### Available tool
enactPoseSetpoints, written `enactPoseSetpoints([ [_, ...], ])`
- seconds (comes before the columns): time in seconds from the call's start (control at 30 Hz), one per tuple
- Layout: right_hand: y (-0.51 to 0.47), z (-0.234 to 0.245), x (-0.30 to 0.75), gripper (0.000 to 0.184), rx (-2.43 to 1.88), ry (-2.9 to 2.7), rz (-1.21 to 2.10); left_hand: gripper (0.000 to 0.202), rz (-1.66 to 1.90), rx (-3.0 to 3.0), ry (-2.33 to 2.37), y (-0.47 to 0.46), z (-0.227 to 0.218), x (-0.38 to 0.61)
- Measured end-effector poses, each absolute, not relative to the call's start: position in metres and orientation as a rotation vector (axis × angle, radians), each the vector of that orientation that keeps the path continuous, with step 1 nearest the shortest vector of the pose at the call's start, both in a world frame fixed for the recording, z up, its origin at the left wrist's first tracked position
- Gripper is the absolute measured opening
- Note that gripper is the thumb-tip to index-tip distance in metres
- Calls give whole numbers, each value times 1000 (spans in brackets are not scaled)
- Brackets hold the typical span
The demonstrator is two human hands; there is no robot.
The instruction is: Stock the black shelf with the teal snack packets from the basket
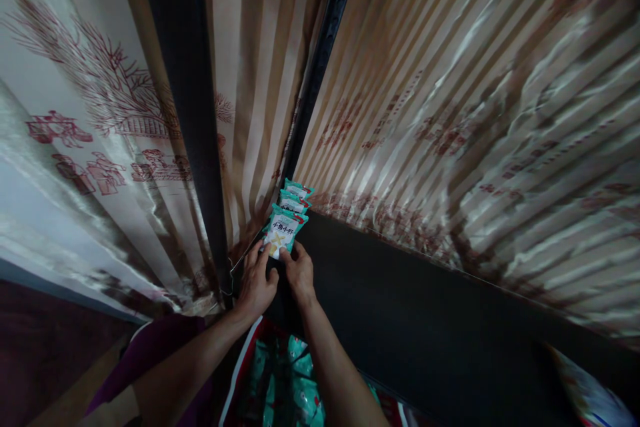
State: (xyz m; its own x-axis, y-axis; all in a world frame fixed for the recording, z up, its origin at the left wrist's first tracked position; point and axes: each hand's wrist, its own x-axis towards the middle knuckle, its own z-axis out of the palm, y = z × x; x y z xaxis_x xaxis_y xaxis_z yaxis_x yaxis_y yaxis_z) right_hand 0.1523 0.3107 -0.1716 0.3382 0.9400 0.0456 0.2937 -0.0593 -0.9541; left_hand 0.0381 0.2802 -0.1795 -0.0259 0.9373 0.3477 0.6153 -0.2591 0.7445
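Note:
A green-and-white snack bag [283, 232] stands on the dark shelf [370, 280], its printed front toward me. My left hand [257, 285] presses its fingers against the bag's lower left side, with the thumb apart. At the lower right, my right hand [300, 273] grips the same bag, thumb on the front. Right behind it, in a row running into the corner, are a second green bag [294, 201] and a third green bag [300, 189]. Their lower parts are hidden by the front one.
Below the shelf, a red crate with a white rim [240, 373] holds several green bags [306, 397]. Pleated printed curtains [400, 113] hang behind and to the left. A dark upright post [183, 80] stands at left. A shiny package [595, 390] lies at lower right.

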Motion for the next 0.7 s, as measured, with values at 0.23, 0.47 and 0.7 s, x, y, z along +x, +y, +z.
enactPoseSetpoints([
  [0.23, 306, -172, 150, 41, -1562, -1160, 766, 55, 1199, 1967, 1639, 278, -183, 40],
  [0.47, 304, -172, 150, 43, -1575, -1165, 789, 57, 1174, 1999, 1676, 275, -182, 40],
  [0.7, 298, -169, 152, 67, -1589, -1070, 670, 62, 1221, 2039, 1649, 270, -177, 41],
])
